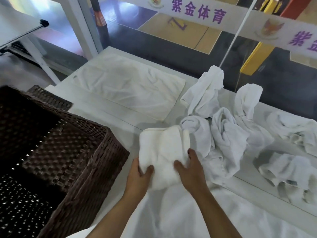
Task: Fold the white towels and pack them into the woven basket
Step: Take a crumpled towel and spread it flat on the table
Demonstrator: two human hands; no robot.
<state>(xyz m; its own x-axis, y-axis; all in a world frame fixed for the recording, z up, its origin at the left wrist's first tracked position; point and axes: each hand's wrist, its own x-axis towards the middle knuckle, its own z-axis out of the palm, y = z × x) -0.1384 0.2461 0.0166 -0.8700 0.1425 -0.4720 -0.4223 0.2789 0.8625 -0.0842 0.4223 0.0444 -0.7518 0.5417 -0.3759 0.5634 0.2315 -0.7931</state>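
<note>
left hand and right hand both gripping folded white terry towel, dark brown woven wicker basket left of fingers, crumpled white towels right of fingers

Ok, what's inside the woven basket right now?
Inside the woven basket only its own dark weave shows; no towel is visible there. Its left part runs out of frame, so that side is unseen.

Beyond my white counter there is a glass wall with a white banner bearing purple characters. Behind it lies a sports floor, wooden and purple, and a yellow beam.
</note>
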